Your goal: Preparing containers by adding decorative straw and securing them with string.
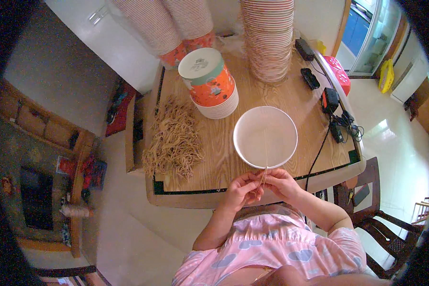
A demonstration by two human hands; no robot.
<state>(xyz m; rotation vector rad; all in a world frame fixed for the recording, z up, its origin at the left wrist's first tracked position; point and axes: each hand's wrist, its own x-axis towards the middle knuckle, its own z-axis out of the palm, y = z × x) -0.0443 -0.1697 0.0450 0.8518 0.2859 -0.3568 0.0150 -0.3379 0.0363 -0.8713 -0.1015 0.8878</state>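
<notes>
My left hand (242,188) and my right hand (280,183) meet at the near edge of a wooden table (214,148). Together they pinch a thin tan string (265,152) that runs up across a white paper bowl (265,137) standing open side up just beyond my fingers. A loose heap of similar tan strings (174,138) lies on the table to the left of the bowl.
A short stack of orange-and-white bowls with a lid (209,82) stands behind the heap. Tall stacks of bowls (270,38) and more bowl stacks (169,24) rise at the back. Black chargers and cables (332,114) lie at the right edge. A wooden chair (367,209) stands to the right.
</notes>
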